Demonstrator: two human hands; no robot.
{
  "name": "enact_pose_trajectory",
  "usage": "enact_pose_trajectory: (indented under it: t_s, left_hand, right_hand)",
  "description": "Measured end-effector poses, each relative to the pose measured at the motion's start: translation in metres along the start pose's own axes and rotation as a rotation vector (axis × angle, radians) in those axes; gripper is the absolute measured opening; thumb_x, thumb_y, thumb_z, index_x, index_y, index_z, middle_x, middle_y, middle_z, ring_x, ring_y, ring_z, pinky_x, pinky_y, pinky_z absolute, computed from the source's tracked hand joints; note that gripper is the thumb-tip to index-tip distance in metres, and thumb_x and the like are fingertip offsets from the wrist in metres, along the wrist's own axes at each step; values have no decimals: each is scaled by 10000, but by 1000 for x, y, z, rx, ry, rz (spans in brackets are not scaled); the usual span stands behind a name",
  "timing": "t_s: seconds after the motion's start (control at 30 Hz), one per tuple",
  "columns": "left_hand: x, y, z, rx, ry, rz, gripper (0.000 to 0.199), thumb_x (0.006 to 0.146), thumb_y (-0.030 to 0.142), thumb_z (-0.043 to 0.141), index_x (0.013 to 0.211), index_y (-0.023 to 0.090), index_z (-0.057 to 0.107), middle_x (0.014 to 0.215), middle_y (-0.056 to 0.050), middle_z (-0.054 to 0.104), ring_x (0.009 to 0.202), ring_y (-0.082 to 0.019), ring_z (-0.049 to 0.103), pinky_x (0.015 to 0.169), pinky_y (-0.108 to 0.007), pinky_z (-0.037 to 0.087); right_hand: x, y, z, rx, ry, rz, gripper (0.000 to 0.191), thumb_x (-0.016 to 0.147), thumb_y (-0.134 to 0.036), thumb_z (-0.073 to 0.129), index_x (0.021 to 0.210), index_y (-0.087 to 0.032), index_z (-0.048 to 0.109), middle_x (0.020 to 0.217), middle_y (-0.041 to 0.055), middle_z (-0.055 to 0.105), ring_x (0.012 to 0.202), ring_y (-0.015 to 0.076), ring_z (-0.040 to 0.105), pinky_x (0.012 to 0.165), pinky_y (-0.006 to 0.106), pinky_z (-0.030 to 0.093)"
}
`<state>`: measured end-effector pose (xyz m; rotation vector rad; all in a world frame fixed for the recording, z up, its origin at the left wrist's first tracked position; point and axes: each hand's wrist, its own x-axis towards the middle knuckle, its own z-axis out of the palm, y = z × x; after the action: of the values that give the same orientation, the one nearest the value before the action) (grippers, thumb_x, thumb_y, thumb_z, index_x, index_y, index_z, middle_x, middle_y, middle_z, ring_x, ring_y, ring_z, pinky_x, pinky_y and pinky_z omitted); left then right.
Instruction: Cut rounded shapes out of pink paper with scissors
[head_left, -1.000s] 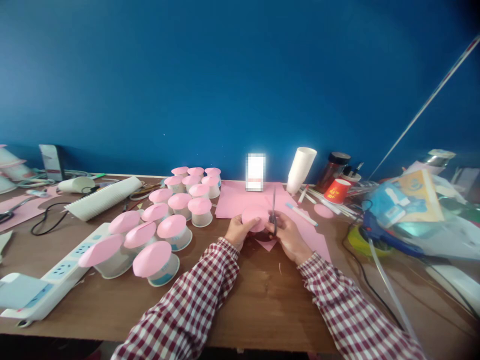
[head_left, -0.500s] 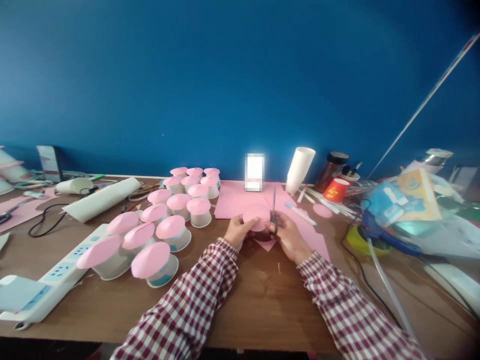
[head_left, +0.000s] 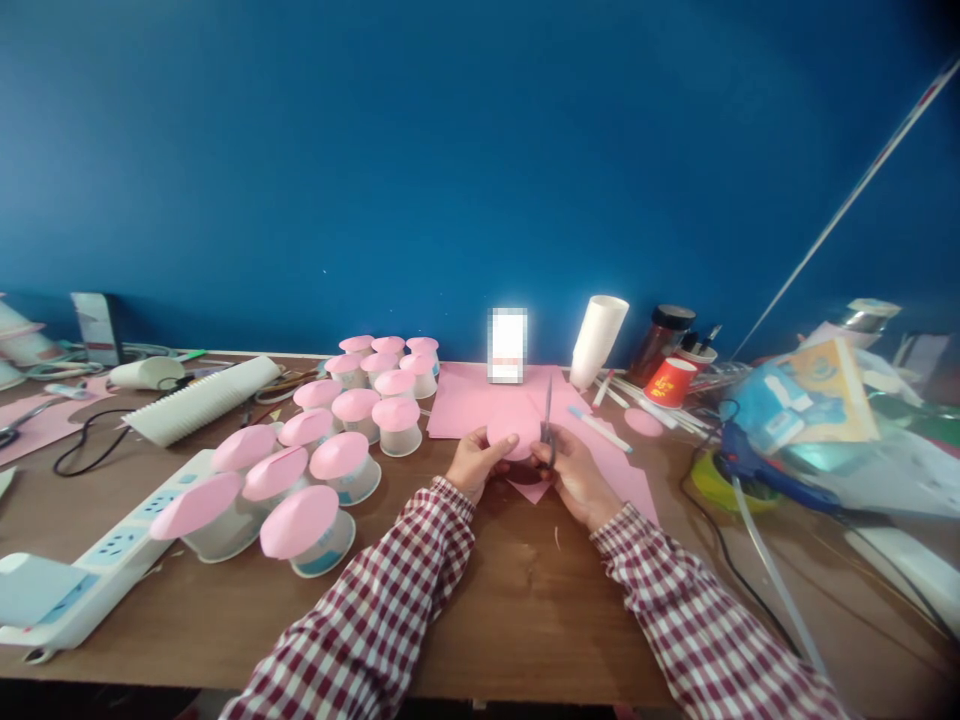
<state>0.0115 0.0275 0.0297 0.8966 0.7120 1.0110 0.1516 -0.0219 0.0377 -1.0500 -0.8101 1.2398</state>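
Between thumb and fingers, my left hand (head_left: 480,462) pinches a round pink paper disc (head_left: 513,430) by its left side. My right hand (head_left: 576,475) grips a pair of scissors (head_left: 548,405), blades pointing up and away from me, close to the disc's right edge. Whether the blades touch the paper I cannot tell. Beneath and behind the hands lie pink paper sheets (head_left: 461,400) on the brown table. To the left stand several upturned paper cups (head_left: 358,484), each topped with a pink paper disc (head_left: 339,455).
A white power strip (head_left: 112,560) and a stack of white cups (head_left: 206,400) lie on the left. Another cup stack (head_left: 600,340) leans at the back, near a red cup (head_left: 670,382). On the right are a blue glue gun (head_left: 776,475), its cable and plastic bags (head_left: 817,400).
Both hands hold nearly the same position. The pink disc has tilted slightly in my left hand, and the whole view has shifted a little.
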Motion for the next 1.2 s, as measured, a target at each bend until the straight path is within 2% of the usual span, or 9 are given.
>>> enact_pose_trajectory:
  t_s: [0.17, 0.37, 0.7, 1.2]
  left_hand:
    - [-2, 0, 2, 38, -2, 11, 429, 570, 310, 795, 906, 79, 661, 803, -98, 685, 659, -138, 625, 483, -178, 437]
    - [0, -2, 1, 29, 25, 3, 430, 555, 322, 800, 878, 74, 663, 762, -98, 684, 618, -139, 622, 470, -188, 428]
    - [6, -11, -4, 43, 17, 21, 459, 578, 354, 783, 918, 70, 662, 776, -118, 694, 632, -177, 639, 571, -282, 515]
    - [6, -11, -5, 61, -30, 26, 489, 586, 388, 773, 935, 66, 658, 792, -131, 696, 645, -194, 650, 599, -309, 526]
  right_hand:
    - [0, 2, 2, 8, 1, 8, 462, 583, -265, 766, 988, -189, 558, 648, -36, 564, 596, 112, 522, 472, 206, 331]
    - [0, 4, 2, -12, -14, -10, 453, 581, -261, 772, 978, -186, 565, 652, -35, 575, 602, 116, 528, 478, 211, 329]
    - [1, 9, 0, -42, -55, -15, 432, 605, -281, 766, 982, -191, 576, 672, -35, 582, 606, 117, 542, 490, 217, 340]
    - [1, 9, -1, -54, -75, -39, 405, 646, -257, 743, 998, -185, 556, 674, -31, 582, 608, 115, 546, 486, 211, 345]
